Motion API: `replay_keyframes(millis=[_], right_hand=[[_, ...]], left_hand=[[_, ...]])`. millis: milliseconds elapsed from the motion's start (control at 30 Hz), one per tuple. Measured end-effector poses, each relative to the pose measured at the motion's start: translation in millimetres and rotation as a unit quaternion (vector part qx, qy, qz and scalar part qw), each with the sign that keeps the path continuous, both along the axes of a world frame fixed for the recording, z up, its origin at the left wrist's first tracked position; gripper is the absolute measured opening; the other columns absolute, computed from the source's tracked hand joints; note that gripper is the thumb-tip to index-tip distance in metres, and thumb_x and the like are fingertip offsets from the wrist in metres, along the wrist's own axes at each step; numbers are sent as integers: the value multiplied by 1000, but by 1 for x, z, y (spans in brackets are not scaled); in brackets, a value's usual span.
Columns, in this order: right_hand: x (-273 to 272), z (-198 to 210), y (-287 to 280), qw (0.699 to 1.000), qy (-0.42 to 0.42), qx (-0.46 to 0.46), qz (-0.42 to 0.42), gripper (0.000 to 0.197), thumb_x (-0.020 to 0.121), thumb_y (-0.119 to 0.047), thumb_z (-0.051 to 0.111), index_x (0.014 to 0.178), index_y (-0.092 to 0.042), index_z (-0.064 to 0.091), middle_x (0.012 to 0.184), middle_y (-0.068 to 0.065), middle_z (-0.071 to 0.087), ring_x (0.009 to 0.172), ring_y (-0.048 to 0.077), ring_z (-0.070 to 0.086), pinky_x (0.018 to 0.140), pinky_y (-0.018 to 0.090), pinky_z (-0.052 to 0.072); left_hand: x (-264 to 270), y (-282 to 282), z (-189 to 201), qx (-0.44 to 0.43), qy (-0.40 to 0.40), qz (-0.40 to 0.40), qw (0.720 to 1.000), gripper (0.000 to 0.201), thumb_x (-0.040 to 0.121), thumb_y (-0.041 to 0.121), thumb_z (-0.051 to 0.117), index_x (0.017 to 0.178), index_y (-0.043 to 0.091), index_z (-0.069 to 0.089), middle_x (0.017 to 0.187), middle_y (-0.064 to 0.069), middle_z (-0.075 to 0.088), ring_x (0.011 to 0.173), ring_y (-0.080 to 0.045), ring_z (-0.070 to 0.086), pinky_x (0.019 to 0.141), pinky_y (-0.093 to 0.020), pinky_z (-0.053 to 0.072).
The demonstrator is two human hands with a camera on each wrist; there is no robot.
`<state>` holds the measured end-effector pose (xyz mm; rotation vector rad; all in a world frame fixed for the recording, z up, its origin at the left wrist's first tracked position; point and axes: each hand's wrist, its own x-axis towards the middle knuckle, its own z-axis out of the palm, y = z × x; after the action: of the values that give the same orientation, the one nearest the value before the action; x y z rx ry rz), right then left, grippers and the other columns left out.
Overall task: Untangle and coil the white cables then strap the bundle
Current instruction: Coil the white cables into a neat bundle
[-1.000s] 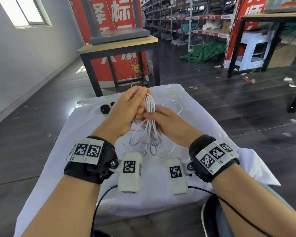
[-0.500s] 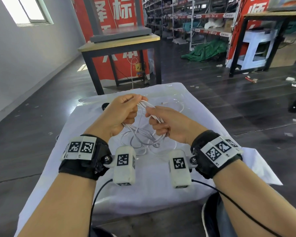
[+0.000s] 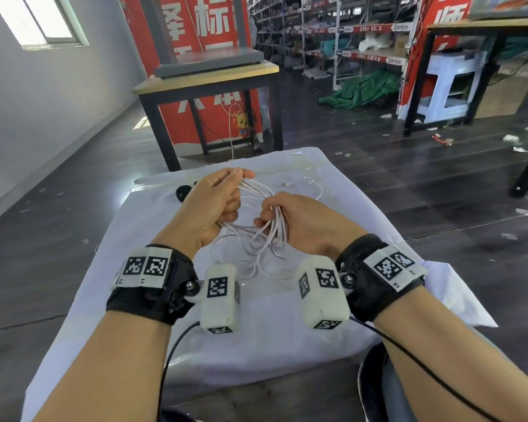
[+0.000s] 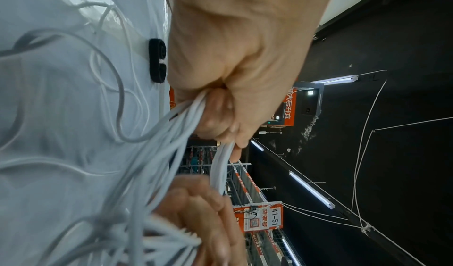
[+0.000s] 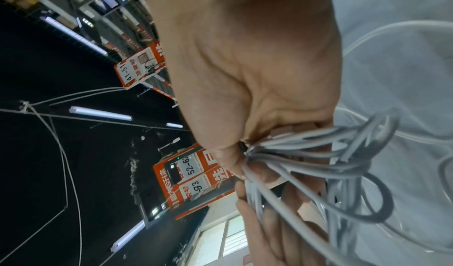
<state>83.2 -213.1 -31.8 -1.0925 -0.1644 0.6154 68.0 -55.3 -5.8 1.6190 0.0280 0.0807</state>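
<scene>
From the head view, the left hand [image 3: 214, 205] and right hand [image 3: 302, 220] are raised just above the worktop [image 3: 363, 239], which is draped in a pale cloth. Each grip is closed round a gathered bunch of the white cables [image 3: 256, 236], whose loops sag between the two hands and trail onto the cloth. A black strap [image 3: 182, 191] lies on the cloth beyond the left hand.

In the left wrist view, the left hand [image 4: 235, 61] clamps strands of the white cables [image 4: 169, 146] in its curled fingers, with the black strap [image 4: 157, 61] just behind it.

In the right wrist view, the right hand [image 5: 247, 72] pinches the white cables [image 5: 306, 154] where many loops meet.
</scene>
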Motion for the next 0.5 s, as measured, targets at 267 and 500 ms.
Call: replay_keyframes(millis=[267,500], right_hand=[[0,4,-4,999,38,-5,34,19,99,-10,43,83,-5,52,51,-5,36,37,2,32,36,12,24],[-4,-4,3,970,-111,-195,93,31,89,-25,66,117,-12,61,86,-1,47,48,3,40,45,12,35]], left_hand=[[-3,14,5,13,56,-17,998,16,98,21,53,101,12,67,48,10,26,38,-4,21,36,-14,18],[-1,15,6,-109,87,12,990,4,94,14,59,90,13,62,44,9,28,36,-3,22,32,-13,18]])
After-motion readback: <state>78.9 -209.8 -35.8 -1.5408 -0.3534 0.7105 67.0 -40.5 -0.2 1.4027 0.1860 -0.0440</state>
